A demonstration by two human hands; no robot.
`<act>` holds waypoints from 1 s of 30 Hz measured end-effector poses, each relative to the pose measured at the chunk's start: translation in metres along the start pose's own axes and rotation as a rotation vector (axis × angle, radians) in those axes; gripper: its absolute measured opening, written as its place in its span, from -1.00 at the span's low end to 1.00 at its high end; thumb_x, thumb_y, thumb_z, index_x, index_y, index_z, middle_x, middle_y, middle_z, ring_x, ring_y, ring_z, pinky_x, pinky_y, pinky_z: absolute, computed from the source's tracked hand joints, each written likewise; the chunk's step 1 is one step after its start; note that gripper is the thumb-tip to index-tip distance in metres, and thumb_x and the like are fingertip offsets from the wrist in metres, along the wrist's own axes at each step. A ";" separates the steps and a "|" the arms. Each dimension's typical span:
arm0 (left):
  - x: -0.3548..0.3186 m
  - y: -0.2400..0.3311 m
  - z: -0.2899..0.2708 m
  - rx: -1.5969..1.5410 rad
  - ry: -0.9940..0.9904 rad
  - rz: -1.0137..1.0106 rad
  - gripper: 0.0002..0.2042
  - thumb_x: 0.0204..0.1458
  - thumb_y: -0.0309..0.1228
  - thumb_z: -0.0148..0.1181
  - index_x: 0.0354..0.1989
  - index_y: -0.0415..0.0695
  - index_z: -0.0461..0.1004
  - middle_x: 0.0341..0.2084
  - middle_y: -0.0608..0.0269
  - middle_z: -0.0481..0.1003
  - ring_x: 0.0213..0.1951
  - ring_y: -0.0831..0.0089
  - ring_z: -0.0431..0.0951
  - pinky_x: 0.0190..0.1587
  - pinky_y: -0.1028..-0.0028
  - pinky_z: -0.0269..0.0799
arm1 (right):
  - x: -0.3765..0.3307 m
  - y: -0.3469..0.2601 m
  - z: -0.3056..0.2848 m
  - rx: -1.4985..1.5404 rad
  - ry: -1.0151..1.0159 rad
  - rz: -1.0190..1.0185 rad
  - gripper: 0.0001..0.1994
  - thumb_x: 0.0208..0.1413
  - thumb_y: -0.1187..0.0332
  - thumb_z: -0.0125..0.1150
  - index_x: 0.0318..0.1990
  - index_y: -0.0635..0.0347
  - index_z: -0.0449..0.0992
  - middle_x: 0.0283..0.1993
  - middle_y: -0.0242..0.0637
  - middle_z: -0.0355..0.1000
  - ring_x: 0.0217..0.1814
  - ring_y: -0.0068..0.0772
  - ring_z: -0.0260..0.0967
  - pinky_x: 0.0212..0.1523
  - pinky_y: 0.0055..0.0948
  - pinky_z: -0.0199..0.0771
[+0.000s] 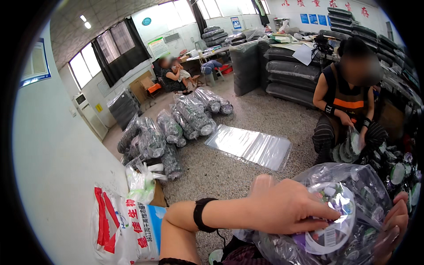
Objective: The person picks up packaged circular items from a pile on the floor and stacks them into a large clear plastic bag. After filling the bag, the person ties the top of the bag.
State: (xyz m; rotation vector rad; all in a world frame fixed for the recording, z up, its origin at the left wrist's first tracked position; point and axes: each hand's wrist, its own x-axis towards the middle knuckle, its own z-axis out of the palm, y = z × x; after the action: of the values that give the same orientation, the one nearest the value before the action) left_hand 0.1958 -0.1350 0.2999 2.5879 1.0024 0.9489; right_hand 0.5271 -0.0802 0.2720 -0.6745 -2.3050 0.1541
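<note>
A clear plastic bag (364, 179) bulges in front of me at the lower right. At its top lies a round label card (339, 245) with a white rim, a purple picture and a barcode. My left hand (287, 207) reaches over from the left, a dark band on its wrist. Its fingers are bent together on the card, the index finger lying across the card's middle; the thumb is hard to make out. My right hand (394, 227) cups the bag's right side with curled fingers, partly cut off by the picture's dark rim.
Flat clear bags (249, 145) lie on the speckled floor. Several filled, wrapped bundles (152, 137) are piled beyond, left of them. A printed white sack (128, 229) stands at my left. A co-worker (349, 97) sits at the right, holding a bag near a dark heap (397, 174).
</note>
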 end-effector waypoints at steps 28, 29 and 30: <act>-0.033 -0.139 0.077 -0.491 -0.172 -0.351 -0.82 0.00 -0.29 0.17 -0.31 -0.11 0.51 -0.49 0.15 0.46 -0.47 0.22 0.48 -0.47 0.30 0.35 | 0.086 0.054 0.213 2.217 0.280 0.990 -0.77 0.22 0.31 -0.16 -0.50 0.08 0.17 -0.66 -0.50 -0.04 -0.69 -0.64 -0.17 -0.63 -0.55 -0.04; -0.031 -0.137 0.060 -0.481 -0.300 -0.372 -0.81 -0.03 -0.28 0.20 -0.30 -0.10 0.51 -0.50 0.17 0.44 -0.46 0.23 0.47 -0.46 0.33 0.32 | 0.085 0.065 0.209 2.159 0.290 0.934 -0.76 0.23 0.28 -0.14 -0.49 0.07 0.17 -0.65 -0.51 -0.04 -0.68 -0.66 -0.15 -0.62 -0.58 -0.05; -0.029 -0.142 0.044 -0.450 -0.440 -0.375 -0.79 -0.06 -0.27 0.23 -0.28 -0.10 0.51 -0.52 0.19 0.43 -0.46 0.25 0.46 -0.45 0.36 0.30 | 0.089 0.072 0.204 2.156 0.347 0.929 -0.74 0.25 0.24 -0.15 -0.50 0.06 0.17 -0.65 -0.52 -0.05 -0.66 -0.66 -0.16 -0.59 -0.59 -0.06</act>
State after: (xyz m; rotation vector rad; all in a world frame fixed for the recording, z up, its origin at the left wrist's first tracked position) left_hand 0.1324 -0.0468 0.1950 2.0114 0.9649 0.4193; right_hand 0.3663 0.0432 0.1553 -0.3159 -0.3485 2.1475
